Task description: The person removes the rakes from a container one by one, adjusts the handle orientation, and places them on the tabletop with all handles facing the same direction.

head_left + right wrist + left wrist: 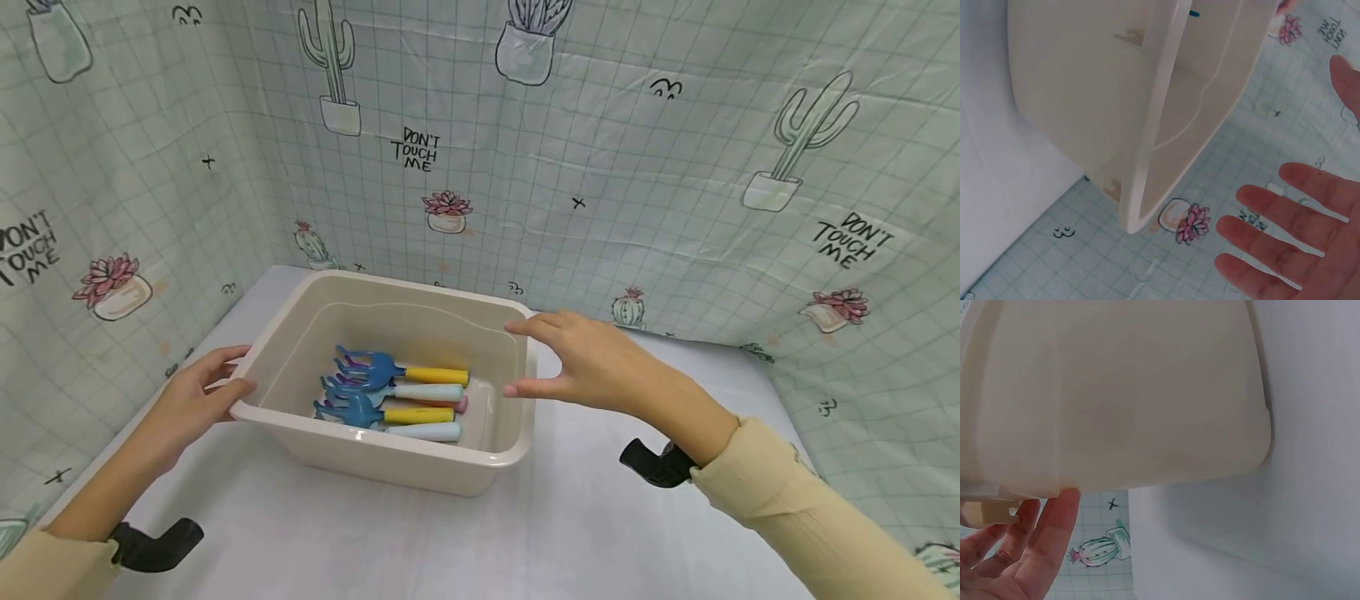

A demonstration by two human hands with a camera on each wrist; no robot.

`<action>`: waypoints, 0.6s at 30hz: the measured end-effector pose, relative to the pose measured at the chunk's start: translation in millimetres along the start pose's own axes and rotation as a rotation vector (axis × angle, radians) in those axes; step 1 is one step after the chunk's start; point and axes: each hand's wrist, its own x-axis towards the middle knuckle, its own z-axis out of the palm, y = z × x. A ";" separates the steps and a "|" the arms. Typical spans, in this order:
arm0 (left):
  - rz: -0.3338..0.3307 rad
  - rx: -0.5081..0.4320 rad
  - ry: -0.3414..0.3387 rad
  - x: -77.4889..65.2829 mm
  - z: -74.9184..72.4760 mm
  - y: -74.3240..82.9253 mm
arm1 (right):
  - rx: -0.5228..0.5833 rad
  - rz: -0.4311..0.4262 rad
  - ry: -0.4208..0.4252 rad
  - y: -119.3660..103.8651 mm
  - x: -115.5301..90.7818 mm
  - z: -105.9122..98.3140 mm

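A beige plastic bin [390, 471] stands on the white table in the head view. My left hand [183, 408] holds its left rim, thumb at the top edge; the left wrist view shows the fingers [1060, 519] against the rim's underside. Beside the right rim, my right hand [592, 358] is held with thumb and fingers spread. In the right wrist view its palm and straight fingers [1266, 240] are apart from the bin and hold nothing. Several small toy hand rakes lie in the bin, among them a blue one with a yellow handle [438, 377] and one with a pale blue handle [427, 392].
A white-covered table [600, 517] extends in front and to the right of the bin. Grid-patterned cloth [637, 167] with cactus prints rises behind and at both sides. Black wrist straps [656, 464] stick out from both forearms.
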 end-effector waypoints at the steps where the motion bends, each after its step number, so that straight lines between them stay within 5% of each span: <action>1: 0.006 -0.006 0.000 -0.1 0.2 -0.7 | 0.002 0.001 -0.008 -0.5 1.8 -0.5; 18: 0.095 -0.033 -0.009 -0.2 -2.8 -8.5 | 0.015 -0.038 -0.121 -19.6 43.7 -8.0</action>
